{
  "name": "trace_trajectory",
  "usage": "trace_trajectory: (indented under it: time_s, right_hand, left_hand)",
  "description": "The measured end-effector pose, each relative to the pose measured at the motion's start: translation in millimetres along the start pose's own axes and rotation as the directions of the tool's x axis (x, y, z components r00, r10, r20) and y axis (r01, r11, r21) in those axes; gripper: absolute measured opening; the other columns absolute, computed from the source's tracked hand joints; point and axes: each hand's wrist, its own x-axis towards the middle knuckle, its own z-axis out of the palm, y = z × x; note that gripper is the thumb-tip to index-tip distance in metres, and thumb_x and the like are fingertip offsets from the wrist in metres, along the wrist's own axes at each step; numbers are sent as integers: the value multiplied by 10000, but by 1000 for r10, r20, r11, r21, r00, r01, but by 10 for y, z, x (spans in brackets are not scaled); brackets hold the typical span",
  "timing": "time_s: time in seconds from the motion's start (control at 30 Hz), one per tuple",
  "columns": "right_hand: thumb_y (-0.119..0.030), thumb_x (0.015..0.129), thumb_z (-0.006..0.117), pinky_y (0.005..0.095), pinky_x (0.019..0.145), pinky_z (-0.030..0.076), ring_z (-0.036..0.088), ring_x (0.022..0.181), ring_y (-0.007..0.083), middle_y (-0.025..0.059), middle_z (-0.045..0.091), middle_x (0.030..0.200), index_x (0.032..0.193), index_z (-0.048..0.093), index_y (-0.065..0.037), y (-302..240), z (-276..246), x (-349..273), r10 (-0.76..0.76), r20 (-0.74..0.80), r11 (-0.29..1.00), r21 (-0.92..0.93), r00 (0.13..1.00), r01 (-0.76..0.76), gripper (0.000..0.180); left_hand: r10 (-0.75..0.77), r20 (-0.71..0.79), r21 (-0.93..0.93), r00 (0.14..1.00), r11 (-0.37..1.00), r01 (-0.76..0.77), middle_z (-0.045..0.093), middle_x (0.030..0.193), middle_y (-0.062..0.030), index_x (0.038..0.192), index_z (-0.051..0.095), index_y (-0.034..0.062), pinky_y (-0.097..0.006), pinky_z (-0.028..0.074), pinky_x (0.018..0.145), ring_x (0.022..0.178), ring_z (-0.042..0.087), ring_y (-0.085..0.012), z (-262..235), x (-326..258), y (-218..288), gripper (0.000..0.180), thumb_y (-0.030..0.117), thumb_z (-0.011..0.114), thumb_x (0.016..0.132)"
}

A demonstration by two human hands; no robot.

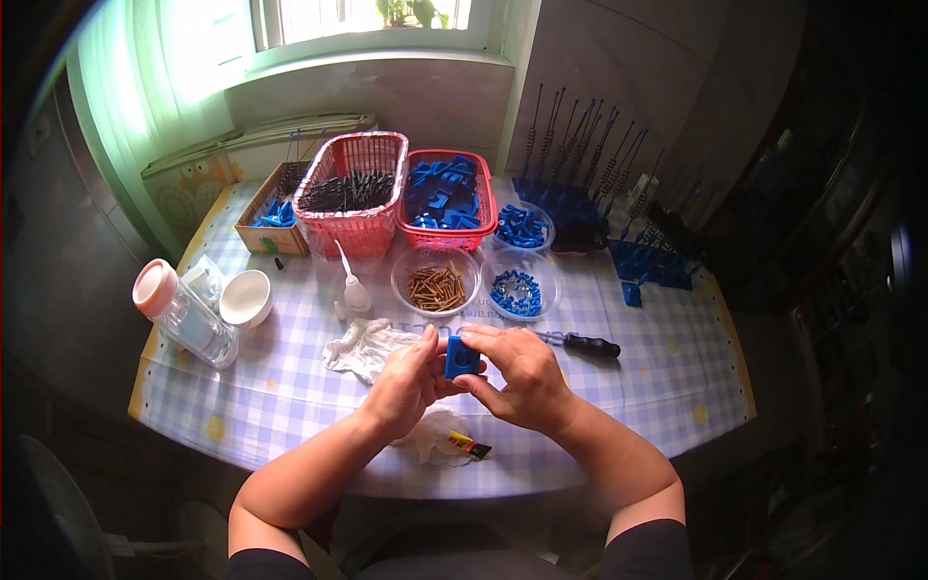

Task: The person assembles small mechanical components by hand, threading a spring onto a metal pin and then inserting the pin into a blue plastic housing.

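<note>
In front of me, above the near middle of the table, both hands hold a small blue plastic block (462, 360) with a rounded recess in its face. My left hand (404, 385) grips it from the left, fingers partly behind it. My right hand (523, 375) closes on its right side, thumb low and fingertips at the top edge. Below the hands lies a crumpled white tissue (425, 437) with a small yellow and black tube (469, 445) on it. Another crumpled white cloth or tissue (362, 346) is just left of my left hand.
Beyond my hands stand bowls of brown pins (437, 288) and small blue pieces (516, 293), red baskets (445, 232), and a white squeeze bottle (356, 293). A screwdriver (590, 345) lies right; a clear bottle (198, 324) and white bowl (246, 298) stand left. Upright black springy rods (585, 145) fill the back right.
</note>
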Motion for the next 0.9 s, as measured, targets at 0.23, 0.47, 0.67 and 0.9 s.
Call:
trace_trajectory:
  time_s: [0.23, 0.47, 0.67, 0.9]
  right_hand:
    - [-136, 657, 796, 371, 775, 491, 634, 925, 299, 167, 640, 1106, 1079, 603, -20, -21, -4, 16, 17, -12, 1000, -7, 1000, -17, 479]
    - [-139, 658, 797, 371, 778, 492, 634, 918, 299, 167, 642, 1100, 1076, 605, -21, -29, -12, 25, 16, -9, 1000, -2, 1000, -16, 475]
    - [-138, 659, 797, 371, 777, 492, 635, 912, 297, 164, 644, 1093, 1073, 607, -25, -18, -4, 17, 25, -8, 1000, -9, 1000, -26, 470]
    - [-140, 660, 797, 371, 771, 492, 634, 893, 296, 163, 643, 1094, 1085, 598, -29, -15, 0, 17, 16, -8, 1000, -11, 1000, -16, 482]
  left_hand:
    - [-4, -2, -2, 1000, 1000, 4, 634, 1077, -142, 1200, 535, 16, -348, 470, 914, 995, 620, -198, 2, -2, 5, 573, 499, 317, 981]
    - [-11, -4, -18, 1000, 1000, 11, 628, 1087, -148, 1208, 524, 10, -348, 473, 913, 1006, 616, -205, 11, -8, 17, 563, 487, 327, 983]
    - [-10, -11, -3, 1000, 1000, 10, 628, 1083, -146, 1207, 522, 8, -347, 473, 910, 1003, 616, -204, 29, -14, 29, 555, 478, 327, 986]
    - [-8, -15, 3, 1000, 1000, 8, 630, 1082, -139, 1205, 530, 17, -343, 472, 907, 997, 617, -196, 12, -7, 16, 552, 479, 319, 988]
